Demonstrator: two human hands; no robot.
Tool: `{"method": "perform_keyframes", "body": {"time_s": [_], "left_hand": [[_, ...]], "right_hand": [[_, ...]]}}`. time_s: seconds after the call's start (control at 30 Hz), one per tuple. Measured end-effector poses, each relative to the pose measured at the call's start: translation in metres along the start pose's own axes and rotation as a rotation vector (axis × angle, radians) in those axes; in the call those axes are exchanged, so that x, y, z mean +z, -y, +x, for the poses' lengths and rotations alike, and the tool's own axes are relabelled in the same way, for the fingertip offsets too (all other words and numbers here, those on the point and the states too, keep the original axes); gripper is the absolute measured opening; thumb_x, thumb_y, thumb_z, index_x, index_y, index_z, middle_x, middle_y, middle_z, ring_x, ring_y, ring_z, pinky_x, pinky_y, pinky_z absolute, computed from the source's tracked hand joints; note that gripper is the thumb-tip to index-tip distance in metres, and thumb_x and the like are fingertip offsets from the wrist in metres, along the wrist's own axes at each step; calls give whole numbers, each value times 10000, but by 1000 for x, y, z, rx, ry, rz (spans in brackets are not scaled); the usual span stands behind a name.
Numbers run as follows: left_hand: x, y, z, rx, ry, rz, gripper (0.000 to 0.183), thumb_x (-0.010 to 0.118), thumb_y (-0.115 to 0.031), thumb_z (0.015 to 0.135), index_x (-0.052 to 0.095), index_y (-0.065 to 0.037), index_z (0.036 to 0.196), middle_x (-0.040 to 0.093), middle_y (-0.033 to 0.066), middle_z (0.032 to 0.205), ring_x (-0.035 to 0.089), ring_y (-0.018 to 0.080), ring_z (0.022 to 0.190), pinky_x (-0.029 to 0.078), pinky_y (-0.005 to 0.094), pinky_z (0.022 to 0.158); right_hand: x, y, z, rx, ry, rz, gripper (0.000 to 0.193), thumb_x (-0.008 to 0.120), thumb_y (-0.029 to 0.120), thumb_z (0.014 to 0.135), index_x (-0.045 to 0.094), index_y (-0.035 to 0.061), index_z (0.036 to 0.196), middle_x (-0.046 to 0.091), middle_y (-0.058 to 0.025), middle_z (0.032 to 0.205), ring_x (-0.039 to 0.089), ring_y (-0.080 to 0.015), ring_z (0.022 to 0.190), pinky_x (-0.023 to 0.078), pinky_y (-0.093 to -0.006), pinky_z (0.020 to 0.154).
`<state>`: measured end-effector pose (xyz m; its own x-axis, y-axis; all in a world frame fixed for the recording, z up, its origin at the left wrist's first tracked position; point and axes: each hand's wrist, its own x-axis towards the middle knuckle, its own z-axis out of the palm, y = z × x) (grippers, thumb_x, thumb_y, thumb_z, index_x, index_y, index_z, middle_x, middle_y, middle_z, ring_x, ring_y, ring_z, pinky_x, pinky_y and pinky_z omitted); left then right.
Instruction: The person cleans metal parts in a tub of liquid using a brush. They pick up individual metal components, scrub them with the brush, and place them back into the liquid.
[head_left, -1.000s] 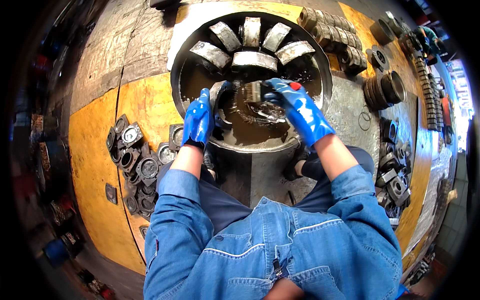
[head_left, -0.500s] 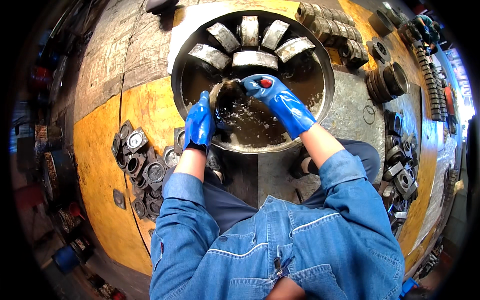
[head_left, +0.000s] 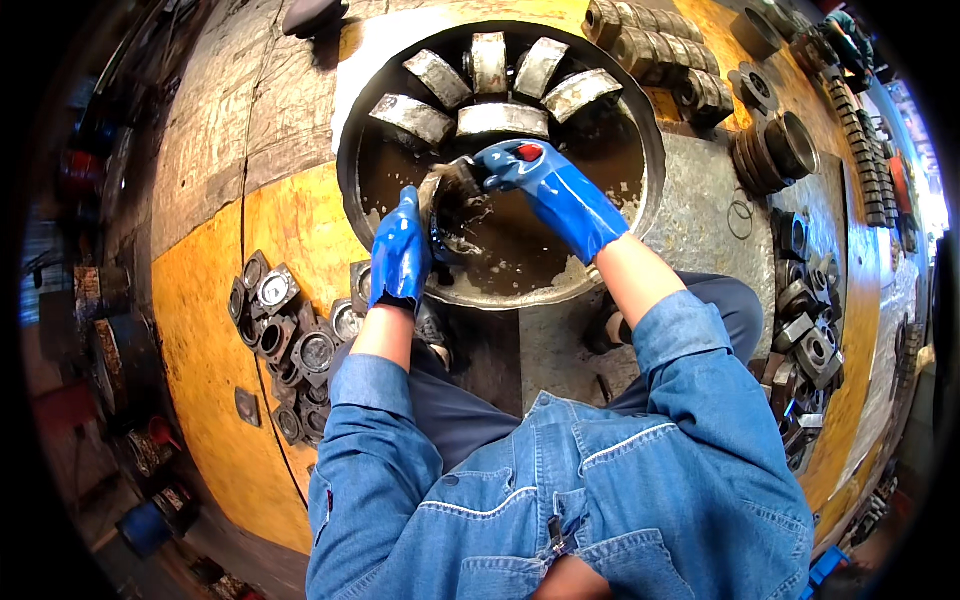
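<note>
Both of my hands wear blue rubber gloves and work over a round metal basin (head_left: 655, 165) of murky brown liquid. My left hand (head_left: 400, 250) grips a dark, wet curved metal part (head_left: 428, 200) by its left side, tilted above the liquid near the basin's near left. The part's far side is partly hidden. My right hand (head_left: 515, 168) is closed round a red-handled brush (head_left: 529, 152), whose blurred working end meets the part's upper edge. Liquid splashes inside the part. Several curved metal pieces (head_left: 503, 121) with pale, worn faces rest fanned out in the basin's far half.
Left of the basin lies a pile of square flanged metal parts (head_left: 316, 350). More metal parts (head_left: 815, 350) are heaped at the right. Rows of thick metal pieces (head_left: 660, 50) stand at the far right, near stacked rings (head_left: 790, 147). A thin wire ring (head_left: 740, 220) lies on the floor plate.
My right hand has shifted slightly left and up, with the brush along the part's upper edge. My left hand stays nearly in place, still gripping the part. The liquid's splashes have changed.
</note>
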<state>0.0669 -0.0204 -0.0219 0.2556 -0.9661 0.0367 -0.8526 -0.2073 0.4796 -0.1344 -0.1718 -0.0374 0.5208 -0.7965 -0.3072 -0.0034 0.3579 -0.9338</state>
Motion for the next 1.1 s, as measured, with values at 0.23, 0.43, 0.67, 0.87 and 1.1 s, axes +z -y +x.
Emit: {"method": "perform_keyframes", "body": {"time_s": [0.23,0.43,0.67,0.87,1.1], "left_hand": [[10,2,-1,66,-30,-51,366,460,-41,1088,541,45,1435,705,351,1137,705,489,1037,573,521,858],[10,18,2,1,11,-34,394,485,-27,1077,510,22,1468,699,366,1151,699,517,1053,567,535,890],[12,26,6,-82,33,-157,473,409,-331,1141,541,21,1429,690,371,1211,676,499,1161,526,544,975],[10,22,3,-47,5,-148,392,453,-221,1115,542,-8,1431,699,363,1198,691,507,1121,545,547,946],[7,17,0,53,-41,-8,391,470,-16,1070,526,-13,1457,694,369,1192,698,511,1110,568,543,909]], "right_hand": [[-36,-40,-55,111,-332,138,300,694,264,1048,704,7,1205,736,-47,1025,711,-141,887,577,-286,835],[-4,-29,-55,55,-295,427,307,630,235,1082,637,44,1323,726,-91,1186,736,-212,971,599,-342,926],[65,-18,-74,49,-108,427,293,648,246,1078,729,25,1253,763,-55,1113,729,-129,920,593,-277,835],[56,-49,-98,64,-38,-139,327,676,336,997,794,58,1123,778,-48,916,704,-155,833,573,-323,804],[24,-30,-99,125,31,-580,278,686,317,950,759,49,939,707,-96,741,630,-170,685,543,-375,703]]}}
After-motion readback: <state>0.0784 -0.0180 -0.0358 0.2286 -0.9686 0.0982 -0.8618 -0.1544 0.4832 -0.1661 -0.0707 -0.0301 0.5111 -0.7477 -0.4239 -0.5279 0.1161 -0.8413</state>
